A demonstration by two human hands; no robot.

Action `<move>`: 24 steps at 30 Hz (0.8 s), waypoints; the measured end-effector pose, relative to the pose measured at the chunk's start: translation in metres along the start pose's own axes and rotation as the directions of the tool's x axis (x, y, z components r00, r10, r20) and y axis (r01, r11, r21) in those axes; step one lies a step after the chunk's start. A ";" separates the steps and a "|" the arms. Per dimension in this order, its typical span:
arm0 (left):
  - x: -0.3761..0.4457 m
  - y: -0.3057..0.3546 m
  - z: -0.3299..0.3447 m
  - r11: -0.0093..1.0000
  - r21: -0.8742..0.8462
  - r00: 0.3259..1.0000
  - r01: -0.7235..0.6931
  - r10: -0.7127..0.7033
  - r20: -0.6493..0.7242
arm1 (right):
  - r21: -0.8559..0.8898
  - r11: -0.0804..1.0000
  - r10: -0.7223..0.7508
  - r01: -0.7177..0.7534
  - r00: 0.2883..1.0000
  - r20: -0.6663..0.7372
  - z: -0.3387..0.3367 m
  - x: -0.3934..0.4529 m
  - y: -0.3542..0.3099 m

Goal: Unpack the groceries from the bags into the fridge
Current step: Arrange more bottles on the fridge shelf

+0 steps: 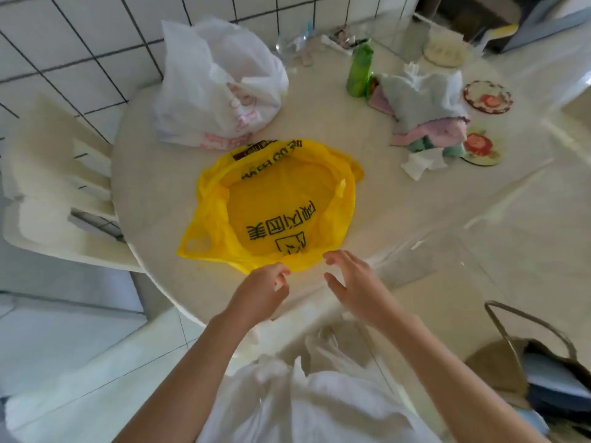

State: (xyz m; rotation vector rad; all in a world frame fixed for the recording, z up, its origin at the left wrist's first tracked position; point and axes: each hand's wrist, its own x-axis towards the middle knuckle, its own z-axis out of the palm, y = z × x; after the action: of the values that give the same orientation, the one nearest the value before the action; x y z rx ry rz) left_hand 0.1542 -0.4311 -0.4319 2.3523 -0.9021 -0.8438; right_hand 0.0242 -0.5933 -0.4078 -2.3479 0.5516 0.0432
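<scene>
Head view:

- Yellow plastic bag (281, 206): lies flat and collapsed near the front edge of the round table (399, 199), mouth spread wide, printed black characters showing. No contents visible inside; judged emptied, which would explain why it sags flat.
- Left hand (262, 289): fingers curled at the bag's near hem. Whether they pinch the plastic or only hover there cannot be told from the blur.
- Right hand (348, 279): fingers spread and relaxed, holding nothing, just beside the bag's near edge, apparently placed to help gather or flatten it.
- White plastic bag (217, 91): stands bulging at the far left of the table, next to the tiled wall; its fullness suggests groceries left to unpack.
- Green packet (360, 71): upright, well beyond the yellow bag, beside a heap of pastel cloths (428, 113).
- Floral coasters (487, 98): two, flat, just to the right of the cloths.
- White plastic chair (54, 193): tucked against the table's left side.
- Fridge: not in view.
</scene>
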 end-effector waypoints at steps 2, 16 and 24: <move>0.022 0.015 -0.006 0.999 0.036 0.999 0.013 -0.011 -0.047 | -0.015 0.998 -0.054 0.054 0.998 0.027 -0.022 0.027 0.010; 0.154 0.025 -0.148 0.955 0.286 0.958 0.076 0.010 -0.288 | -0.169 0.933 -0.293 0.316 0.945 0.147 -0.104 0.234 -0.021; 0.217 0.021 -0.251 0.882 0.431 0.766 -0.194 0.410 -0.496 | -0.207 0.905 -0.338 0.371 0.924 0.178 -0.120 0.337 -0.071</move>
State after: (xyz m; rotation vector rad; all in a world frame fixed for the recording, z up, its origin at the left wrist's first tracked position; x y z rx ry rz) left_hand 0.4472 -0.5479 -0.3250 2.4237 -1.1861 0.2018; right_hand 0.3442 -0.7524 -0.3345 -2.6199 0.0429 0.1077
